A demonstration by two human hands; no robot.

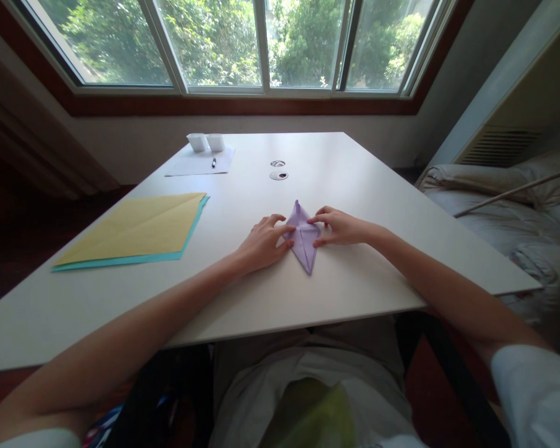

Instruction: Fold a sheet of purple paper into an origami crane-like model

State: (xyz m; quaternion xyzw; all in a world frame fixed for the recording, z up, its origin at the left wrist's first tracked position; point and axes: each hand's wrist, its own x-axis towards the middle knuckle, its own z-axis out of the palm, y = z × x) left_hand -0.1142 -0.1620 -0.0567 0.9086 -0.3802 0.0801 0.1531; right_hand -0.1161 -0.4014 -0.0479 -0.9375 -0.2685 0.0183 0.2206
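Note:
A purple sheet of origami paper (pixel 305 244), folded into a narrow kite-like diamond with a crease down its middle, lies on the white table with one point toward me. My left hand (pixel 266 241) grips its left edge, forefinger on top and thumb lower down. On the opposite side, my right hand (pixel 338 226) holds the right edge between forefinger and thumb. The paper's far tip sticks up narrowly beyond my fingers. Parts of both side corners are hidden under the fingertips.
Yellow paper (pixel 135 225) lies over turquoise paper (pixel 168 256) on the left. Farther back, two white cups (pixel 206 142) and a dark pen (pixel 213 163) rest on white paper (pixel 186 163). Two round fittings (pixel 279 176) sit mid-table. The table's front edge (pixel 298 325) is near my body.

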